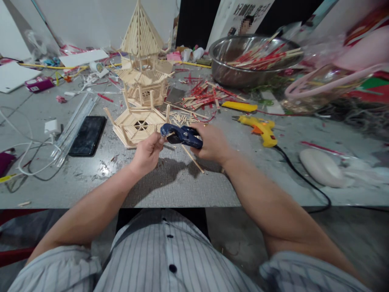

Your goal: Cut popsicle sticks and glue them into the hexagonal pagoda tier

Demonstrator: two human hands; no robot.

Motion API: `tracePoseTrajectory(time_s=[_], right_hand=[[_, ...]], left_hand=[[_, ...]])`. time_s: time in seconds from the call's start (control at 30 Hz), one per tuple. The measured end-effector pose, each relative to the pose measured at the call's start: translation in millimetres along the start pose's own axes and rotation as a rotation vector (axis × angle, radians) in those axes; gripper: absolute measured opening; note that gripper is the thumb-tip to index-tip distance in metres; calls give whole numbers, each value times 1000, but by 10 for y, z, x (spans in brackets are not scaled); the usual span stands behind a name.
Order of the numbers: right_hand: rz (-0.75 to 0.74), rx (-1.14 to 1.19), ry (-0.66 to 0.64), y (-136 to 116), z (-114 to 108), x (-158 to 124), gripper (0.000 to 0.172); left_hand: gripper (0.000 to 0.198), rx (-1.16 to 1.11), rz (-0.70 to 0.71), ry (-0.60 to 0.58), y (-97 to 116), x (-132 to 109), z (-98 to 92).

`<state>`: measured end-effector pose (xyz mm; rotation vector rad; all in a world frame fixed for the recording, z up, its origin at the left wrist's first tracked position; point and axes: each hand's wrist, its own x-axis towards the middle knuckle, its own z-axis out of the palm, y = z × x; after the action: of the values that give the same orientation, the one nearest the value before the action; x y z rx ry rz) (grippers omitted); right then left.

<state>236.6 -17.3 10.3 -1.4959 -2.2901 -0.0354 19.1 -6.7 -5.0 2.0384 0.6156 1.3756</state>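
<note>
My right hand (212,142) is closed around a blue cutter (181,134) held just above the grey table (170,186). My left hand (148,152) pinches a thin wooden stick (192,158) that passes through the cutter's jaws and slants down to the right. Just beyond both hands lies a flat hexagonal stick roof section (136,125). Behind it stands a tall pagoda model (141,61) made of the same sticks.
A black phone (88,135) and white charger with cables (52,126) lie left. A yellow glue gun (261,129), a yellow knife (239,106) and a white pebble-shaped object (322,167) lie right. A steel bowl (243,61) holds red-tipped sticks; loose sticks (203,97) are scattered nearby.
</note>
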Motion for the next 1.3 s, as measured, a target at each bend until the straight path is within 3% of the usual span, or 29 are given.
tracePoseTrajectory(time_s=[0.37, 0.7, 1.3], right_hand=[[-12, -6, -15, -17, -19, -2, 50], [-14, 14, -46, -44, -60, -7, 50], [1, 8, -58, -69, -55, 0, 52]], left_hand=[[30, -40, -82, -28, 40, 9, -22], [32, -443, -299, -156, 87, 93, -13], [27, -449, -223, -128, 41, 99, -26]])
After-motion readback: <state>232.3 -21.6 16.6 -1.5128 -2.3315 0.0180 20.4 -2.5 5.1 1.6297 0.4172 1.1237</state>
